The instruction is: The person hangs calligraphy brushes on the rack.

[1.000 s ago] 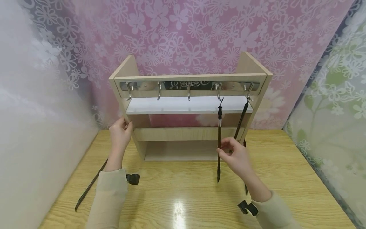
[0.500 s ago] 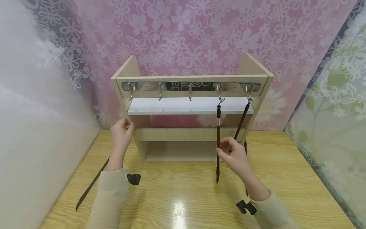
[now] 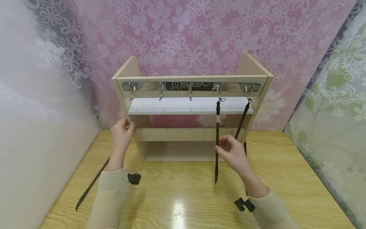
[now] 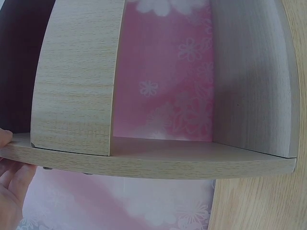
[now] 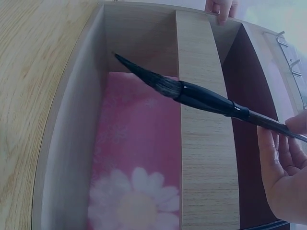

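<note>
The head view faces forward and down, towards the back edge of the desk (image 3: 168, 184); the wrist views, closer and turned sideways, face the rack (image 3: 177, 106) near either end, sharing its lower board (image 4: 74, 81).

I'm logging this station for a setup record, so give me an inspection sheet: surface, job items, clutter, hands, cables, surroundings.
Surface: wood-grain tabletop, with a glare spot near the front.
Job items: wooden rack with a metal rail of five hooks; hanging brush on the right-end hook; left-side brush on the tabletop; right-side brush, partly hidden; held brush, tip down, loop at the fourth hook from left, whether caught cannot be told.
Clutter: nothing seen.
Hands: left hand grips the rack's left side; right hand pinches the held brush.
Cables: nothing seen.
Surroundings: pink floral backdrop behind; pale wall left; green-and-white floral covering right.
</note>
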A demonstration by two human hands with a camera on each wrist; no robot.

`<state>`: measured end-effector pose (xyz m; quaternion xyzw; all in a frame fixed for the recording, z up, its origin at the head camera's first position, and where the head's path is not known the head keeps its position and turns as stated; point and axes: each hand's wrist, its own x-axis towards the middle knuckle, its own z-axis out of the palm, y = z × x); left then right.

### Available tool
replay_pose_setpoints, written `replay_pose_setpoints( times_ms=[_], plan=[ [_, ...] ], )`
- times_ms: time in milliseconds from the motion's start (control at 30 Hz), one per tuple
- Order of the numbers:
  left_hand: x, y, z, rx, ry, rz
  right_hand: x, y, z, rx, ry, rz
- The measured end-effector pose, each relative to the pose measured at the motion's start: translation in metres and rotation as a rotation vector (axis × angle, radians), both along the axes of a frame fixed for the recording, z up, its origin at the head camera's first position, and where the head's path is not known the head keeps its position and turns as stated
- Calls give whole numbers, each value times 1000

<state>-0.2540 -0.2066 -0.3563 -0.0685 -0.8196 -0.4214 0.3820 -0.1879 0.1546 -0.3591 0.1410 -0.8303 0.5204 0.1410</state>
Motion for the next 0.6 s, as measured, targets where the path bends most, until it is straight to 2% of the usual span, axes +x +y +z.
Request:
replay_pose_setpoints(
  times_ms=[300,600],
  plan=[
    [-1,0,-1,5,4,-3,0,-2,2,-12,-11,-1],
    [0,0,-1,3,-7,6,-4,-2,-7,-6,-52,-12]
  ],
)
